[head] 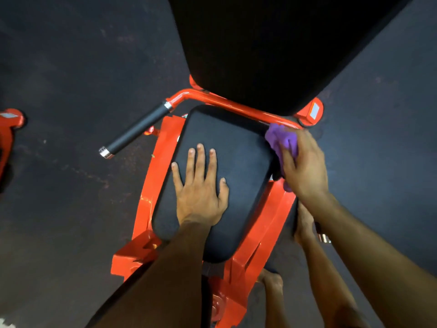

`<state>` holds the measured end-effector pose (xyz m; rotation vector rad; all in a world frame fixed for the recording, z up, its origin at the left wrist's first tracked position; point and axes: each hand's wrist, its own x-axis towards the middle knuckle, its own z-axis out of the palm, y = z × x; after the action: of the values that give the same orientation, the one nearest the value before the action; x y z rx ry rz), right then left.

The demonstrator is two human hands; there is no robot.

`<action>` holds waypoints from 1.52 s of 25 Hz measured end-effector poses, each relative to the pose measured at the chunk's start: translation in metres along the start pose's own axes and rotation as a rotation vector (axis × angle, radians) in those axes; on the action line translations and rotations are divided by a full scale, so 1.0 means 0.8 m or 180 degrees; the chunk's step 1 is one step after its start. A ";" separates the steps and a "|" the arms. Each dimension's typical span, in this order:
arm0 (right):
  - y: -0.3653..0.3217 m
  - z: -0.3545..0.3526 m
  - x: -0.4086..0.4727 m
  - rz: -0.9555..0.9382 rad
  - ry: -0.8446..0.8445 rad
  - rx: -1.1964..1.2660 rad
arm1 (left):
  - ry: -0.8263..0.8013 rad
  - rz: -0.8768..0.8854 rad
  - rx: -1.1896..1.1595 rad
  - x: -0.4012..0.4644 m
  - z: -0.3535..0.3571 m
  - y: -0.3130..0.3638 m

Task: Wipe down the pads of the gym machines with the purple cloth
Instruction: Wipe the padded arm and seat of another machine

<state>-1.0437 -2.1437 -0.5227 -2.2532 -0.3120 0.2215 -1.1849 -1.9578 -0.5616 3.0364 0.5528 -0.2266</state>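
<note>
My left hand (201, 185) lies flat, fingers spread, on the seat pad (227, 147) at frame centre, while my right hand (305, 166), centre right, grips the bunched purple cloth (281, 138) against that pad's upper-right edge, so I judge the back pad (272, 43) above unwiped.
</note>
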 end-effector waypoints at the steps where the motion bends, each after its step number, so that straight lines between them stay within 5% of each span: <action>1: -0.014 0.000 -0.005 -0.0266 -0.0077 -0.0014 | 0.0025 0.0003 -0.0023 0.001 0.000 -0.001; 5: -0.074 0.070 0.063 -0.1155 -0.0914 -0.0326 | 0.0016 -0.0038 -0.0117 0.000 0.002 -0.004; 9: -0.107 0.171 0.146 -0.0969 -0.1745 -0.1222 | 0.0047 -0.0036 -0.0193 0.000 0.003 -0.004; 17: 0.010 0.055 0.073 -0.1085 -0.1224 -0.1953 | 0.0087 -0.0024 -0.0346 0.001 0.003 -0.007; 20: 0.024 0.007 0.037 -0.0190 -0.1186 -0.1801 | 0.0091 -0.0031 -0.0444 0.000 0.004 -0.006; 25: -0.052 0.100 0.091 -0.0972 -0.1306 -0.1056 | 0.0217 -0.0054 -0.0533 -0.001 0.006 -0.007; 31: -0.041 0.124 0.118 -0.1123 -0.1511 -0.1853 | 0.0204 -0.0068 -0.0529 -0.003 0.010 -0.009; 34: -0.029 0.065 0.106 -0.0693 -0.1843 -0.2255 | -0.0172 -0.0156 -0.0587 0.003 0.008 -0.007; 38: -0.078 -0.070 0.059 0.0050 -0.2560 -0.2020 | -0.1345 -0.0187 -0.1160 0.019 -0.051 -0.023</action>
<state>-0.9930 -2.1313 -0.4419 -2.6787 -0.8820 1.1860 -1.1720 -1.9327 -0.5235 2.5200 0.5719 -0.6682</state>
